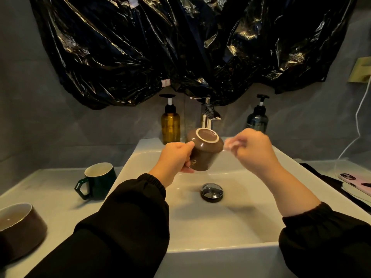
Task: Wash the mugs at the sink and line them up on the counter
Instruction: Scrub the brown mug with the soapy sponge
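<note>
At centre, the brown mug point(202, 155) reads to me as glossy glazed ceramic, with a pale unglazed ring round its foot. The green mug point(100, 181) at left and the dark bowl point(22, 231) at lower left shine the same way. The sink point(220, 227) is smooth white ceramic. Its drain plug point(212, 192) and the tap point(207, 115) are polished metal. Crinkled, shiny black plastic sheet point(140, 47) fills the top. The amber bottle point(170, 127) is translucent; plastic or glass, I cannot tell. The sleeve point(124, 227) is matt black cloth.
</note>
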Demonstrator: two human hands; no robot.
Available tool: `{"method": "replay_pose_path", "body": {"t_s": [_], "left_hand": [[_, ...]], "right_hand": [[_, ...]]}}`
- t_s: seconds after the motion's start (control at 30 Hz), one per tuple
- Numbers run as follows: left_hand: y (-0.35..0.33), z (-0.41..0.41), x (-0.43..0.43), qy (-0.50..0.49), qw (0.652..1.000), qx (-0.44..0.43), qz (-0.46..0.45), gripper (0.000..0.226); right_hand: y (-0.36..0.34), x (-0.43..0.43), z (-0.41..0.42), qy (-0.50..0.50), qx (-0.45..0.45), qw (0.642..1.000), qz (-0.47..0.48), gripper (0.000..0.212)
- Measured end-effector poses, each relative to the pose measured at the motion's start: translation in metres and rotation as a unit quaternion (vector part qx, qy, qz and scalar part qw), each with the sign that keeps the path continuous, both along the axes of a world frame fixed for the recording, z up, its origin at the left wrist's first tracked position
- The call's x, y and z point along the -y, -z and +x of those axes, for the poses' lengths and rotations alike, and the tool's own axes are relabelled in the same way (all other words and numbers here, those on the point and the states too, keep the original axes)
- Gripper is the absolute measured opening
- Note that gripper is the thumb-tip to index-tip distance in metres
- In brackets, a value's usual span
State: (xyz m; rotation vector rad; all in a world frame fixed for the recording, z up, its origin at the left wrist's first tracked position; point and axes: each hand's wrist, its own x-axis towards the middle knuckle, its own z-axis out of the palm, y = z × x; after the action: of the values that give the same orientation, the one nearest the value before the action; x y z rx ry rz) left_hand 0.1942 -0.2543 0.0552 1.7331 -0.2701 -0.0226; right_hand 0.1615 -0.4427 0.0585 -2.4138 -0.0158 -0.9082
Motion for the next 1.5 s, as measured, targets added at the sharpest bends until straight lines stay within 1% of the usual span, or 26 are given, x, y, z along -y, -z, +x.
{"method": "replay_pose_path", "body": {"t_s": [0.07, 0.1, 0.17, 0.23, 0.27, 0.3, 0.4, 0.47, 0.53, 0.63, 0.7, 0.8, 0.83, 0.9, 0.97, 1.03, 1.07, 1.1, 1.13, 1.17, 1.23, 1.3, 1.37, 1.4, 1.43, 1.5], "left_hand": [[-0.002, 0.000, -0.002, 0.024, 0.994, -0.092, -0.062, 0.040], [0.000, 0.000, -0.002, 0.041, 0.989, -0.121, -0.075, 0.040], [0.003, -0.001, -0.003, 0.069, 0.978, -0.166, -0.104, 0.040], [0.004, 0.001, -0.004, 0.086, 0.965, -0.199, -0.145, 0.040], [0.004, 0.002, -0.006, 0.091, 0.958, -0.214, -0.166, 0.041], [0.003, 0.003, -0.007, 0.095, 0.950, -0.232, -0.188, 0.041], [0.001, 0.004, -0.010, 0.101, 0.925, -0.278, -0.239, 0.042], [0.001, 0.003, -0.008, 0.111, 0.909, -0.301, -0.268, 0.044], [0.001, 0.004, -0.008, 0.115, 0.890, -0.323, -0.301, 0.044], [-0.001, 0.008, -0.014, 0.110, 0.864, -0.344, -0.352, 0.045], [-0.003, 0.011, -0.019, 0.106, 0.855, -0.344, -0.372, 0.048], [-0.005, 0.012, -0.022, 0.109, 0.847, -0.346, -0.389, 0.050], [-0.005, 0.011, -0.023, 0.111, 0.845, -0.345, -0.393, 0.050], [-0.004, 0.010, -0.023, 0.115, 0.842, -0.347, -0.396, 0.050], [-0.004, 0.008, -0.022, 0.122, 0.843, -0.350, -0.389, 0.049], [-0.004, 0.006, -0.022, 0.121, 0.845, -0.351, -0.385, 0.049], [-0.004, 0.007, -0.023, 0.119, 0.843, -0.352, -0.389, 0.050], [-0.004, 0.007, -0.023, 0.119, 0.840, -0.353, -0.395, 0.050], [-0.004, 0.007, -0.024, 0.122, 0.835, -0.356, -0.401, 0.050], [-0.004, 0.007, -0.024, 0.128, 0.831, -0.361, -0.403, 0.050], [-0.003, 0.006, -0.022, 0.145, 0.820, -0.377, -0.405, 0.051], [-0.002, 0.006, -0.019, 0.163, 0.799, -0.406, -0.413, 0.051], [0.000, 0.007, -0.019, 0.165, 0.785, -0.437, -0.408, 0.051], [-0.001, 0.007, -0.019, 0.160, 0.792, -0.445, -0.386, 0.049], [-0.001, 0.006, -0.018, 0.149, 0.819, -0.436, -0.342, 0.045], [0.001, 0.004, -0.013, 0.094, 0.922, -0.339, -0.161, 0.037]], "right_hand": [[0.000, -0.006, -0.003, -0.032, 0.112, 0.988, 0.103, 0.018], [0.000, -0.012, -0.006, -0.074, 0.136, 0.982, 0.108, 0.020], [0.005, -0.029, -0.009, -0.139, 0.137, 0.981, 0.020, 0.024], [0.014, -0.041, -0.008, -0.160, 0.139, 0.971, -0.111, 0.021], [0.017, -0.041, -0.004, -0.161, 0.148, 0.966, -0.141, 0.020], [0.017, -0.038, -0.002, -0.160, 0.154, 0.966, -0.134, 0.021], [0.016, -0.027, 0.005, -0.097, 0.148, 0.984, 0.019, 0.027], [0.016, -0.024, 0.005, -0.058, 0.121, 0.988, 0.075, 0.028], [0.017, -0.029, 0.003, -0.080, 0.135, 0.987, 0.032, 0.032], [0.019, -0.037, -0.003, -0.181, 0.152, 0.966, -0.108, 0.028], [0.023, -0.039, -0.003, -0.207, 0.149, 0.948, -0.189, 0.026], [0.025, -0.030, 0.002, -0.222, 0.190, 0.934, -0.203, 0.026], [0.025, -0.028, 0.003, -0.221, 0.208, 0.937, -0.176, 0.026], [0.023, -0.028, 0.004, -0.197, 0.199, 0.959, -0.053, 0.029], [0.017, -0.028, 0.003, -0.167, 0.103, 0.973, 0.119, 0.033], [0.010, -0.020, 0.005, -0.206, -0.036, 0.941, 0.266, 0.036], [0.007, -0.015, 0.006, -0.242, -0.091, 0.912, 0.317, 0.041], [0.005, -0.011, 0.006, -0.270, -0.123, 0.896, 0.331, 0.046], [0.005, -0.009, 0.006, -0.280, -0.128, 0.900, 0.307, 0.050], [0.006, -0.010, 0.005, -0.268, -0.110, 0.921, 0.260, 0.053], [0.011, -0.013, 0.006, -0.200, -0.018, 0.966, 0.164, 0.050], [0.015, -0.012, 0.010, -0.146, 0.077, 0.980, 0.111, 0.040], [0.015, -0.008, 0.012, -0.105, 0.106, 0.986, 0.071, 0.027], [0.013, -0.007, 0.012, -0.074, 0.090, 0.992, 0.041, 0.020], [0.011, -0.007, 0.012, -0.037, 0.057, 0.998, 0.008, 0.014], [0.007, -0.008, 0.010, 0.031, -0.033, 0.998, -0.043, 0.015]]}}
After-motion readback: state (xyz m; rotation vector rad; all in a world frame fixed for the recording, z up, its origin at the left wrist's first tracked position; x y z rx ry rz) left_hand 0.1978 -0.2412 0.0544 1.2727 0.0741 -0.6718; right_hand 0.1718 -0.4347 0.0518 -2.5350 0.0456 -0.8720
